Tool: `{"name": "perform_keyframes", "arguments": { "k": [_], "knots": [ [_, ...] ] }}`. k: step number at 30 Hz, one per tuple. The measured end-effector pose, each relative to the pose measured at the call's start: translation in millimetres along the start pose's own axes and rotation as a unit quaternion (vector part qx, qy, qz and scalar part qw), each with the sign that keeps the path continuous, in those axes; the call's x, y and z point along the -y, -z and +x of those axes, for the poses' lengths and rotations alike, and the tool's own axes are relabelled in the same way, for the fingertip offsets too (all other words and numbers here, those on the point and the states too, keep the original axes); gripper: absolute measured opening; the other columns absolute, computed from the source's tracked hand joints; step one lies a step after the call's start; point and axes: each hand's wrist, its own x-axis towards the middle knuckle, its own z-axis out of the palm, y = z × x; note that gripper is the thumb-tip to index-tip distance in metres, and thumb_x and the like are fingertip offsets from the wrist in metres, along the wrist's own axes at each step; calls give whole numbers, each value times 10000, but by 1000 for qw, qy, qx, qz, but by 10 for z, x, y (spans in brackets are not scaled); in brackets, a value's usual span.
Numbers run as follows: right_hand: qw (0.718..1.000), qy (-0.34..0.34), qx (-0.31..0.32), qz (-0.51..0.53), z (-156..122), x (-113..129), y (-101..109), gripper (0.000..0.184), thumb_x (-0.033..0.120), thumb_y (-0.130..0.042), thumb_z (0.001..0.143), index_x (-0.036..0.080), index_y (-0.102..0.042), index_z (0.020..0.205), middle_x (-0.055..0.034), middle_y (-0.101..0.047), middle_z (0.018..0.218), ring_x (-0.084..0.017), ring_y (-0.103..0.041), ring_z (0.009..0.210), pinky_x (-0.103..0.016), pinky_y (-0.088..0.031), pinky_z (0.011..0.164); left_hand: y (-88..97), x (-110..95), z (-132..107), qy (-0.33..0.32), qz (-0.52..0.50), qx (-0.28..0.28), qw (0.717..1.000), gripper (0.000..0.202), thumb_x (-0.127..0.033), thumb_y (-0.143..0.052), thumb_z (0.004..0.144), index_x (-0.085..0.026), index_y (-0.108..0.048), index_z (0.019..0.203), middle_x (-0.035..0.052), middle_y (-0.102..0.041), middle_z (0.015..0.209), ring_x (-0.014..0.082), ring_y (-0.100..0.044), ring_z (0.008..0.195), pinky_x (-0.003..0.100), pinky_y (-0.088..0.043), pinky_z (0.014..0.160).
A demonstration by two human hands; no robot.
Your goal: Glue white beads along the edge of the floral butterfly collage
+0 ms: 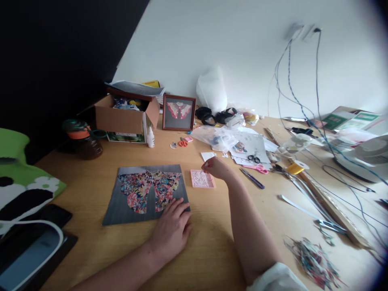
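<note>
Left hand (171, 228) rests flat, grip wide, on the grey fabric sheet (121, 210) with floral patchwork, its long axis left-right. Right hand (216, 167), grip pinched narrow, hovers over the pink square tray (202, 180).

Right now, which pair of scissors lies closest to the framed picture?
The orange-handled scissors, just in front of the framed picture. The black-handled pair and the pink-handled pair lie farther right, by the papers.

Wooden table (209, 214): grey fabric panel (145, 194), pink tray (202, 179), cardboard box (121, 119), orange scissors (182, 142).
</note>
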Motion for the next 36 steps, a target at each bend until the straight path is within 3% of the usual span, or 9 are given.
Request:
{"name": "perform_keyframes", "arguments": {
  "k": [36],
  "knots": [
    [999, 0, 38, 1, 22, 0, -23, 190, 165, -567, 784, 133, -753, 765, -63, -699, 681, -152, -613, 639, -218, -387, 555, -26, 8, -5, 1, -12, 2, 1000, 274, -100, -615, 831, -150, -655, 1097, 100, -608, 1269, 296, -491, 1262, 543, -398, 1096]
  ]
}}
